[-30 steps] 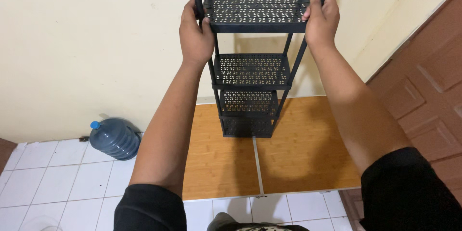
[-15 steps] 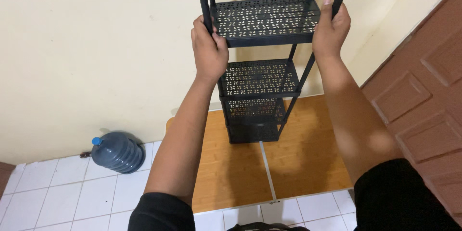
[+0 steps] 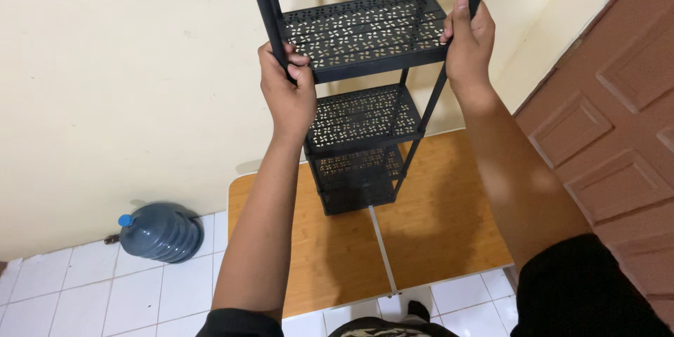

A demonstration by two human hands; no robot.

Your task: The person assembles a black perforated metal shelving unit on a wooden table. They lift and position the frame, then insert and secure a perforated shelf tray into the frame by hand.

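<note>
Two hands are on the rack [image 3: 361, 98], one at each front post. Your left hand [image 3: 286, 91] is clenched around the near left post just below the upper shelf [image 3: 365, 28], fingers wrapped across the front of the post. Your right hand [image 3: 469, 38] grasps the near right post at the shelf's right corner, thumb up along the post and fingers curled behind it.

The rack is black, with perforated shelves stacked one under another between thin posts; four shelves show, and the posts run out of the top of the view. It stands tilted in the picture, its top leaning left. Its bottom shelf sits over the table [image 3: 435, 217], a wooden top split by a pale seam down the middle; you cannot tell whether the rack's feet touch the table.

The table stands against a cream wall [image 3: 126, 84], with a brown panelled door [image 3: 604, 133] to your right. On the white tiled floor [image 3: 140, 288], left of the table and well apart from the rack, a blue jug [image 3: 160, 232] lies against the wall.
</note>
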